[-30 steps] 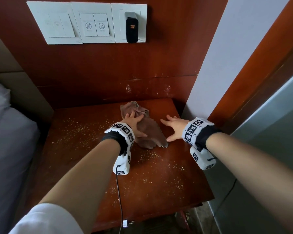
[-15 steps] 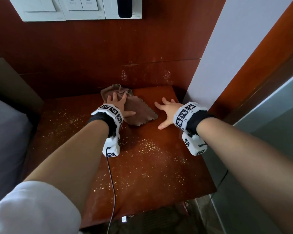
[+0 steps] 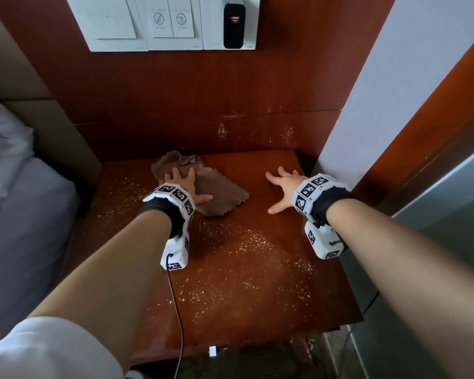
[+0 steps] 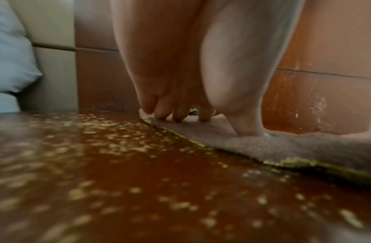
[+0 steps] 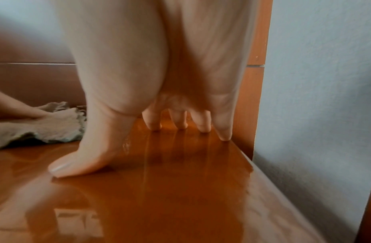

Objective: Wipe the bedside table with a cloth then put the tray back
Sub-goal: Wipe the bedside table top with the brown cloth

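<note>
A brown cloth (image 3: 222, 192) lies on the back part of the reddish wooden bedside table (image 3: 244, 283). My left hand (image 3: 185, 184) presses flat on it with straight fingers; in the left wrist view the fingertips (image 4: 176, 115) and thumb push into the cloth (image 4: 284, 148), whose edge carries yellow grit. My right hand (image 3: 282, 190) rests spread on bare wood near the table's right back corner, its fingertips (image 5: 201, 128) touching the shiny table top (image 5: 180, 197). Yellow crumbs (image 3: 244, 250) are scattered over the left and front of the table. No tray is in view.
A wood-panelled wall with a white switch plate (image 3: 170, 23) and a black plugged-in device (image 3: 233, 26) stands behind the table. A white wall (image 3: 367, 105) bounds the right side. A bed with a white pillow (image 3: 3, 138) lies to the left. A cable (image 3: 177, 310) hangs from my left wrist.
My left hand has slid the cloth back and leftwards towards the rear wall. My right hand has moved away from the cloth, towards the right back corner.
</note>
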Action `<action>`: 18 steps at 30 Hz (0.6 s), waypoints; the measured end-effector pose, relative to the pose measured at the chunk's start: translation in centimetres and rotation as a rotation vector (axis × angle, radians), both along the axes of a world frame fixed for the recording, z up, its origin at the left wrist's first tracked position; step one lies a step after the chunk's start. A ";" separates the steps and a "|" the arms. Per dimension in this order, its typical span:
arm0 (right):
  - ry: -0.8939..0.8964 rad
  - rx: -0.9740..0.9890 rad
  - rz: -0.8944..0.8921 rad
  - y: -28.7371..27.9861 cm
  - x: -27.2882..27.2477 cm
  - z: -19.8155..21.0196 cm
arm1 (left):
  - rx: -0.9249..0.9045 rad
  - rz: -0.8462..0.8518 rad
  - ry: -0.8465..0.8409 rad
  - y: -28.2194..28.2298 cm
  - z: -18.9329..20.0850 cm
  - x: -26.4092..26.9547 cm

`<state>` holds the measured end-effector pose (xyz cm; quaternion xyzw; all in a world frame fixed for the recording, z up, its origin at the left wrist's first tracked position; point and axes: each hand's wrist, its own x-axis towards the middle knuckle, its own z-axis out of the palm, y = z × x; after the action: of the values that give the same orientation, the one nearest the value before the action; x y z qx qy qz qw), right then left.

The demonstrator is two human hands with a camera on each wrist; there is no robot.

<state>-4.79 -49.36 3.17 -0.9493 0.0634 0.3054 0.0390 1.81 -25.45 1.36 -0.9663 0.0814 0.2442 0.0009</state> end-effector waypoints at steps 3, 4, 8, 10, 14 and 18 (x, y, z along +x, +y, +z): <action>-0.005 0.002 -0.014 0.4 -0.2 0.2 | 0.019 0.049 0.002 1.9 0.1 -0.4; -0.006 0.004 -0.017 0.6 -0.3 0.3 | 0.018 0.057 0.005 2.2 0.0 -0.5; -0.011 0.002 -0.023 0.8 -0.4 0.3 | 0.028 0.067 0.013 2.1 0.0 -0.5; -0.018 0.004 -0.025 0.8 -0.3 0.2 | 0.038 0.078 0.020 1.8 0.1 -0.4; -0.024 0.004 -0.017 0.6 0.1 -0.1 | 0.036 0.111 0.030 1.3 -0.1 0.1; -0.021 -0.002 -0.023 0.8 0.5 -0.3 | 0.027 0.139 0.026 0.9 -0.3 1.0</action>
<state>-4.32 -48.52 2.92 -0.9518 0.0741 0.2947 0.0424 2.85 -24.55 1.04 -0.9663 0.0109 0.2571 -0.0038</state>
